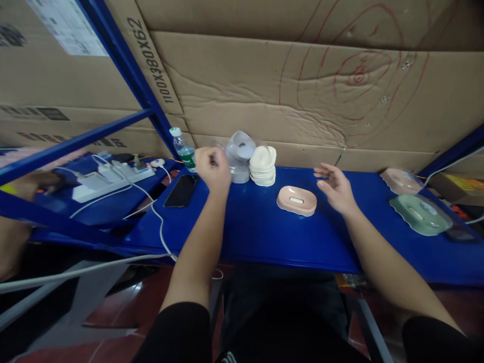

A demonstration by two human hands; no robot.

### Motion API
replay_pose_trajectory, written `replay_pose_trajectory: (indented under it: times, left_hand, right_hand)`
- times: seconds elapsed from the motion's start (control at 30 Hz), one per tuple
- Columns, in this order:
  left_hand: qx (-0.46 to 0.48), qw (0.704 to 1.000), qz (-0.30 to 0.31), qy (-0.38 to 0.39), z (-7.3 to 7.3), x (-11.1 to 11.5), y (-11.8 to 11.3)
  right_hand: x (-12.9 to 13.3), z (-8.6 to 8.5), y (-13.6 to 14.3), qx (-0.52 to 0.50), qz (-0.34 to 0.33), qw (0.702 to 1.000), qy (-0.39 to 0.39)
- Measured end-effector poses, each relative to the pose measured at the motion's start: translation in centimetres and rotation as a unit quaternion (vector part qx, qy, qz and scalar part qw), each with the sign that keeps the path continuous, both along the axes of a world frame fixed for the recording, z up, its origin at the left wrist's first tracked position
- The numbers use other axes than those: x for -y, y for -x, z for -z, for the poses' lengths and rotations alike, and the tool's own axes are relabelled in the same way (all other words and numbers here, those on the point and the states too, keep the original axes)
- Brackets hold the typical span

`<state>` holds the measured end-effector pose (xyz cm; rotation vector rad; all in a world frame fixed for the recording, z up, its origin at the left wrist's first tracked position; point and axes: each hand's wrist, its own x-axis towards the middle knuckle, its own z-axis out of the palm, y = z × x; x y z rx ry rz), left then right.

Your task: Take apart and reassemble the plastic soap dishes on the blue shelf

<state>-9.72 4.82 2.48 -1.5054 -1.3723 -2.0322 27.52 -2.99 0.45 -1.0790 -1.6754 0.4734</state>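
My left hand [214, 169] is raised in front of the bottle, left of the grey stack, its fingers curled and pressed together; what they hold, if anything, is blurred. My right hand [336, 187] hovers with fingers apart, holding nothing, just right of a pink oval dish [297, 200]. That dish lies on the blue table [264, 237] with a small white piece [296, 200] in its middle. Behind it, to the left, stand a stack of cream-coloured pieces [262, 166] and a stack of grey dishes [241, 154], touching or nearly so.
A green-labelled bottle [186, 151] and a black phone [181, 190] are at the left. Beyond the blue frame lie a power strip [113, 181], cables and another person's arm [15, 227]. Pink [401, 180] and green [421, 214] dishes lie right. Cardboard [234, 75] stands behind.
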Motion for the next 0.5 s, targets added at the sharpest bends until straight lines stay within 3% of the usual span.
replay_pose_trajectory:
  times: [0.1, 0.2, 0.3, 0.5]
  left_hand:
    - [0.186, 0.978, -0.093, 0.015, 0.0, -2.7, 4.0]
    - [0.260, 0.957, -0.117, 0.047, 0.8, -4.5, 6.3]
    - [0.241, 0.960, -0.105, 0.091, 1.8, -4.9, 6.6]
    - [0.145, 0.968, -0.058, 0.197, 3.2, -4.7, 5.2]
  right_hand:
    - [-0.8, 0.4, -1.0, -0.002, 0.041, 0.999, 0.002]
    - [-0.7, 0.7, -0.7, 0.035, 0.042, 0.999, -0.002]
    - [0.1, 0.7, 0.2, 0.110, 0.029, 0.993, -0.022]
    - [1.3, -0.2, 0.7, 0.273, -0.015, 0.962, -0.015]
